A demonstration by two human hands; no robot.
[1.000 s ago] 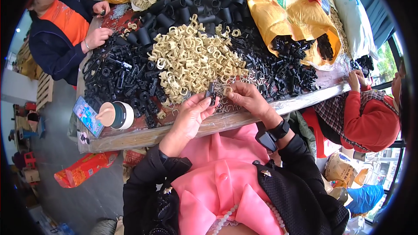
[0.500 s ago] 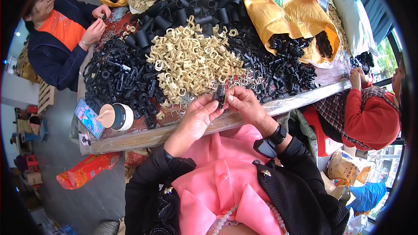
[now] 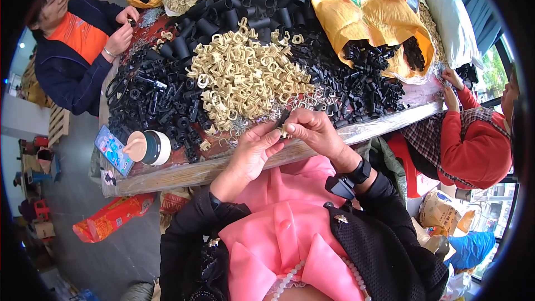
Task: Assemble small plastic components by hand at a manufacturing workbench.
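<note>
Above the table's near edge, my left hand (image 3: 252, 150) and my right hand (image 3: 316, 134) meet with fingertips pinched together. Between them is a small black plastic part (image 3: 283, 118), tilted, held by my left fingers. A small cream plastic clip (image 3: 286, 133) shows at my right fingertips, against the black part; my fingers hide much of both. Just beyond lies a heap of cream plastic clips (image 3: 245, 75). Thin metal clips (image 3: 309, 102) are scattered at its near side. Black plastic fittings (image 3: 150, 106) are piled to the left, and small black parts (image 3: 368, 92) to the right.
Black tubes (image 3: 245, 8) are heaped at the back. A yellow woven sack (image 3: 356, 17) spills black parts at the far right. A phone (image 3: 113, 150) and a lidded cup (image 3: 156, 149) stand near left. Two people work at the table's left and right sides.
The black part has tilted in my fingers, and a cream clip now shows against it. My right hand has turned slightly. The person on the right has reached farther over the table.
</note>
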